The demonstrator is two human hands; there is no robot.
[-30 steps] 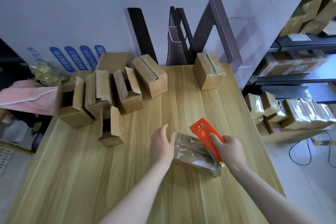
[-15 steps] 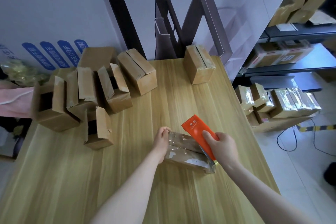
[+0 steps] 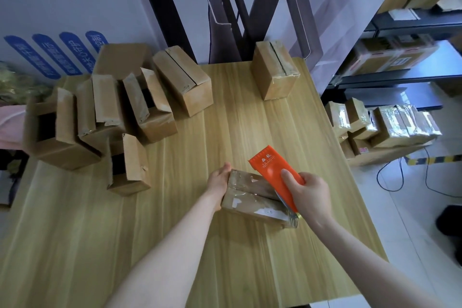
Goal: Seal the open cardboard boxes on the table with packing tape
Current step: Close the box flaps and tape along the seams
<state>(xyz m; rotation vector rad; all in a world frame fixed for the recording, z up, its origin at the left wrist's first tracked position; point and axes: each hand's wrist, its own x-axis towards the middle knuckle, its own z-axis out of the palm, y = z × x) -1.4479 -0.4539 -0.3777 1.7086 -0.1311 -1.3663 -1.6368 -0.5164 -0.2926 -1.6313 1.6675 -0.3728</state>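
View: head
Left hand [image 3: 218, 182]: fingers straight, palm flat against left end of taped box [image 3: 252, 199]; nothing gripped.
Right hand [image 3: 310, 195]: fingers curled round orange tape dispenser [image 3: 271, 171], thumb on top.
Tape dispenser: slanted over right end of the box, touching it.
Taped box: between both hands, flat on counter [image 3: 237, 127], glossy tape across top.
Open boxes [image 3: 130, 165]: cluster left of and beyond left hand, flaps up.
Closed box [image 3: 273, 70]: well beyond right hand, at far counter edge.
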